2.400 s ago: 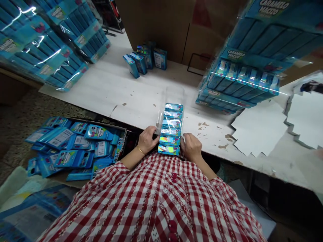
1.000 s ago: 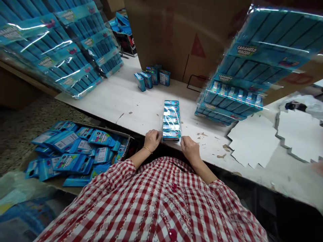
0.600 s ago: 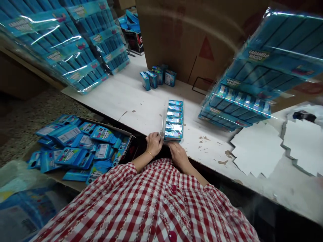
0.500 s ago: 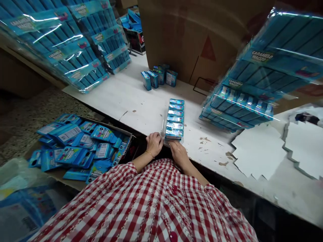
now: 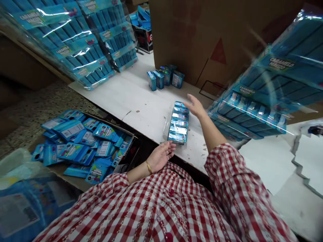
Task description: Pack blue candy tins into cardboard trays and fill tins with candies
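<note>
A row of small blue candy boxes (image 5: pixel 179 122), set side by side in a clear plastic wrapper, lies on the white table (image 5: pixel 148 111) before me. My left hand (image 5: pixel 161 157) is at the row's near end by the table edge, palm turned up and fingers loosely stretched. Over the far right end of the row is my right hand (image 5: pixel 194 106), fingers extended and thumb apart. Whether its fingertips touch the boxes I cannot tell. Neither hand grips anything.
Several loose blue boxes (image 5: pixel 165 77) stand behind the row, before a big cardboard carton (image 5: pixel 186 40). Wrapped stacks rise at left (image 5: pixel 73 47) and right (image 5: pixel 252 94). An open carton of blue packets (image 5: pixel 75 144) sits lower left. White card sheets (image 5: pixel 264 158) lie at right.
My right hand has moved from the row's near end to its far right end. My left hand has turned palm up and its fingers have opened. The view has shifted slightly.
</note>
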A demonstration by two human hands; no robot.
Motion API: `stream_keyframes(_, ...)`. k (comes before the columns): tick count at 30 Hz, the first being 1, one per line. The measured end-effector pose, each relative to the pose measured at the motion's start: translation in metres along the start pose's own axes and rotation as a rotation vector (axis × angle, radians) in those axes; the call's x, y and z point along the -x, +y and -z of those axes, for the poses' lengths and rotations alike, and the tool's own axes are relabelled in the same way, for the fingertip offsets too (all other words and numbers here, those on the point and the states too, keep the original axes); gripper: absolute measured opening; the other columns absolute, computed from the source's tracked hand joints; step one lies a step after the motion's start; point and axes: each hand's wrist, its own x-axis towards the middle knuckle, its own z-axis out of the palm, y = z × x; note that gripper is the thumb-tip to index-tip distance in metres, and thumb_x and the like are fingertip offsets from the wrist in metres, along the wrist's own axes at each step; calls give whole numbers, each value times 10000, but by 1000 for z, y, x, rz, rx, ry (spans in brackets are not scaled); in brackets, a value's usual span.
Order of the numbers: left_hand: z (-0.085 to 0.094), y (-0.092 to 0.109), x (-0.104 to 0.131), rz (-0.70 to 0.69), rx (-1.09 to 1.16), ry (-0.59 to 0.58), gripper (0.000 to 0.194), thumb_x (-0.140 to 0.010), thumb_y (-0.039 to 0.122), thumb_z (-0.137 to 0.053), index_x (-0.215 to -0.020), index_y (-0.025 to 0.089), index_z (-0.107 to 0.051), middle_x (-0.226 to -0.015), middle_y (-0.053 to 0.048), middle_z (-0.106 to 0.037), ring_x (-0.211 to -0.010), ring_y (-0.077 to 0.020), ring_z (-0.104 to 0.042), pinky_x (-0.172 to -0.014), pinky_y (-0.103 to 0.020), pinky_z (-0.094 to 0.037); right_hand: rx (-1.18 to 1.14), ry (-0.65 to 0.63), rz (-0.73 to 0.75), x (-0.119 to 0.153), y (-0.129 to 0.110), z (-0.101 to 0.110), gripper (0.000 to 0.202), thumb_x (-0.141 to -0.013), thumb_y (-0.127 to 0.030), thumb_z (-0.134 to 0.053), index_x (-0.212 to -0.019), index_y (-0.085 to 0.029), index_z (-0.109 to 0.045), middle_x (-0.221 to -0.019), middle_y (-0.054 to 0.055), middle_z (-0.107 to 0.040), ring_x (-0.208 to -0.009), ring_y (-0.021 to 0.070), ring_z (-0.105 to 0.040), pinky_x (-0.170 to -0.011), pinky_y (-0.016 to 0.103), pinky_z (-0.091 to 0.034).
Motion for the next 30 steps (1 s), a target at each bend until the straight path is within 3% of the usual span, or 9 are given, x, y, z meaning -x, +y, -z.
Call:
stream_keyframes(3, -7, 10, -1, -22, 57, 111, 110, -735, 239, -704, -763, 165, -627, -805, -12, -640, -710, -74, -591, -640, -195, -466, 108, -130, -145, -41, 15, -11, 368, -695, -331, -664, -980, -100, -690, -881, 85, -686, -809, 190, -606, -776, 314, -453)
stream_keyframes(6, -2, 30, -2, -101, -23, 170, 137, -694, 205, -728, -696, 138, -608, -697, -2, -614, -639, -67, -567, -591, -184, -444, 171, -61, -129, -42, 22, -4, 212, -666, -307, -660, -729, -108, -704, -640, 25, -630, -651, 144, -556, -665, 266, -418)
stream_keyframes(10, 3, 81, -15, -288, -118, 250, 195, -677, 242, -732, -641, 129, -577, -609, 8, -584, -570, -65, -534, -529, -180, -400, 125, -18, -121, -4, 26, 22, 211, -632, -321, -658, -530, -140, -615, -468, -25, -500, -520, 100, -447, -561, 246, -347)
stream_keyframes(13, 6, 119, -25, -493, -171, 269, 252, -702, 353, -707, -705, 129, -590, -660, -10, -618, -604, -71, -556, -536, -180, -393, -88, -62, -227, 41, 27, 32, 278, -635, -374, -647, -484, -154, -570, -450, -23, -503, -490, 94, -432, -544, 247, -340)
stream_keyframes(15, 11, 133, -29, -545, -218, 260, 318, -687, 420, -704, -777, 132, -602, -701, -24, -642, -627, -79, -572, -553, -185, -396, -275, -50, -332, 68, 28, 32, 307, -629, -424, -658, -504, -154, -583, -469, -12, -531, -510, 103, -463, -573, 254, -372)
stream_keyframes(18, 21, 131, -32, -490, -325, 273, 372, -598, 416, -761, -792, 141, -602, -647, -7, -628, -562, -71, -535, -531, -186, -363, -465, 0, -451, 86, 30, 25, 335, -593, -475, -695, -554, -151, -619, -488, -8, -546, -535, 113, -487, -608, 268, -402)
stream_keyframes(23, 29, 122, -42, -525, -520, 287, 329, -557, 382, -769, -720, 125, -645, -533, 21, -552, -484, -53, -435, -483, -193, -279, -531, 57, -445, 77, 21, 14, 324, -483, -437, -750, -478, -160, -583, -466, -24, -529, -520, 97, -460, -594, 259, -390)
stream_keyframes(27, 13, 133, -39, -674, -598, 254, 239, -556, 331, -749, -641, 130, -652, -536, 15, -562, -522, -69, -452, -530, -208, -328, -595, 152, -387, 79, 1, 15, 281, -466, -408, -736, -498, -163, -602, -467, -25, -540, -505, 101, -471, -576, 265, -396)
stream_keyframes(30, -9, 144, -29, -782, -641, 196, 197, -555, 310, -740, -607, 143, -651, -557, 9, -580, -565, -86, -480, -579, -218, -375, -611, 213, -309, 93, -18, 35, 250, -513, -398, -712, -502, -169, -612, -479, -19, -556, -517, 110, -496, -595, 277, -418)
